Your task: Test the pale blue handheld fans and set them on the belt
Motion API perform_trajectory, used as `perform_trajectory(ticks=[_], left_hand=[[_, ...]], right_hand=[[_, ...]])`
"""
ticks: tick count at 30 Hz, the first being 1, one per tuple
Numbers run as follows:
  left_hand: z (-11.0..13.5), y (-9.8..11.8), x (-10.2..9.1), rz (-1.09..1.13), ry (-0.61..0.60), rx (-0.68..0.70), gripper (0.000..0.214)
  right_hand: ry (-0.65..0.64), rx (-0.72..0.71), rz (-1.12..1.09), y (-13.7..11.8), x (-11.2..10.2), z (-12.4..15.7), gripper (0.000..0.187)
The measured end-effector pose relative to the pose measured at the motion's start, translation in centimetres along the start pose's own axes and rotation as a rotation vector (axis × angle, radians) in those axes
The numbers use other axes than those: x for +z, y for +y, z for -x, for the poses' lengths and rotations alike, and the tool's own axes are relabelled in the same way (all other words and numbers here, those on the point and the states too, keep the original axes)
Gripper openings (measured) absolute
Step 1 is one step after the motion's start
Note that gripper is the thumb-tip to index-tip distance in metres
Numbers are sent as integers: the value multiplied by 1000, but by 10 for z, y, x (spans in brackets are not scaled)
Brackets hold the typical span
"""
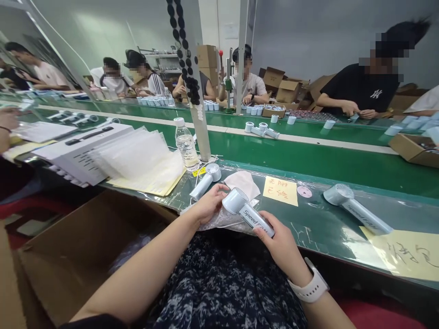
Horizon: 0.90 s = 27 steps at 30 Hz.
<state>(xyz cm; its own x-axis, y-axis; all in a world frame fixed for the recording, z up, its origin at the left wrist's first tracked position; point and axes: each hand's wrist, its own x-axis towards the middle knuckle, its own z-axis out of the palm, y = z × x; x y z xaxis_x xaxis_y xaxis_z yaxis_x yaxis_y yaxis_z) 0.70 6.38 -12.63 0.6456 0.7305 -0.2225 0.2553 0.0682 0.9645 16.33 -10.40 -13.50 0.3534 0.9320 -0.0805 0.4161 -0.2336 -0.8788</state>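
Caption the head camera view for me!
Left hand and right hand hold a blue handheld fan over a plastic bag on a green conveyor.

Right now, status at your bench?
Right hand gripping fan by handle. Left hand at clear bag under it. Second fan and pink sheet just beyond.

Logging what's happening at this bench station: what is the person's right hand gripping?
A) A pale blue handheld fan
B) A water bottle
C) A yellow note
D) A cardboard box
A: the right hand wraps the printed handle of the pale blue handheld fan, above a clear plastic bag.
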Motion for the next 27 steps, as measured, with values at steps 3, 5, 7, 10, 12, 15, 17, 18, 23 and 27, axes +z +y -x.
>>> perform_trajectory(ticks=[3,5,7,10,12,15,17,18,23,27], left_hand=[[3,2,-14,16,-1,-22,38],[5,9,-19,-25,-17,-21,37],[8,19,-22,-99,-12,0,32],[16,34,-17,-273,50,78,30],[24,41,-9,-537,72,211,35],[40,49,8,-1011,-37,526,39],[51,53,18,-1186,-124,694,36],[56,56,21,-1241,-143,746,35],[78,80,22,-1266,-87,852,28],[89,105,13,-832,-8,839,25]], right_hand=[[10,-51,71,-1,1,-3,39],[-31,-97,152,-2,3,-3,37],[-39,-149,257,-1,7,-2,37],[51,-252,406,2,15,5,40],[99,-347,497,3,20,9,39],[104,-481,552,-2,20,12,38],[100,-476,431,-10,16,8,33],[103,-422,317,-15,12,4,29],[62,37,-423,-32,-5,-5,45],[-146,-72,-627,-45,-12,14,61]])
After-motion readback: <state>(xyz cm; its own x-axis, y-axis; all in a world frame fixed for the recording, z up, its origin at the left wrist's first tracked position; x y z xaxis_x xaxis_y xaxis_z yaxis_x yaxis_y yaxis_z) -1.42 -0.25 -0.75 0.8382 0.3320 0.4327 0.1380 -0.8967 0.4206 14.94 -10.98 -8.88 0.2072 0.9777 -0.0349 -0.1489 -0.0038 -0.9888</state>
